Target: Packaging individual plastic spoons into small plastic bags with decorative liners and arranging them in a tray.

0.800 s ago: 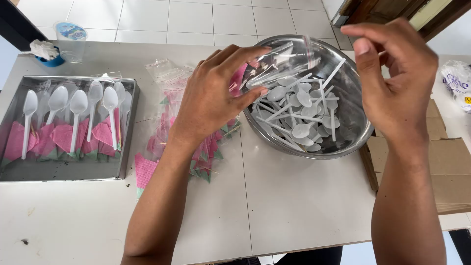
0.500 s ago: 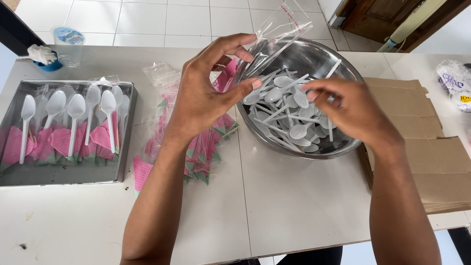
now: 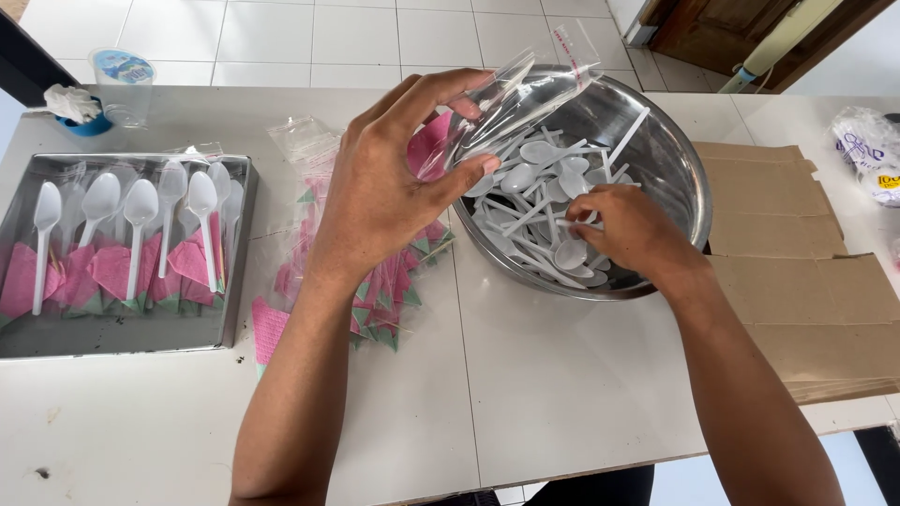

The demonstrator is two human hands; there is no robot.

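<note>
A clear plastic bag [image 3: 525,103] with a folded pink napkin [image 3: 429,142] inside it is up in the air, over the left rim of a big shiny metal bowl [image 3: 675,178]. The left hand [image 3: 384,187] holds the bag. Its thumb and fingers pinch the bag tight at the near end, and the open end of the bag points far and to the right.

The right hand [image 3: 633,230] is down inside the bowl, on a heap of white plastic spoons [image 3: 539,178]. Its fingers are bent over the spoons and touch them. I cannot tell if it has hold of a spoon.

The bowl sits on a white table [image 3: 525,375]. Just left of the bowl, under the left hand, lies a pile of clear bags with pink napkins [image 3: 384,300] in them. Far to the left is a flat metal tray [image 3: 122,333]. In it lie packed bags in a row, each with a white spoon [image 3: 141,201] and a pink napkin.

To the right of the bowl lies flat brown cardboard [image 3: 806,290]. At the far left corner of the table stands a clear plastic cup [image 3: 124,80].
</note>
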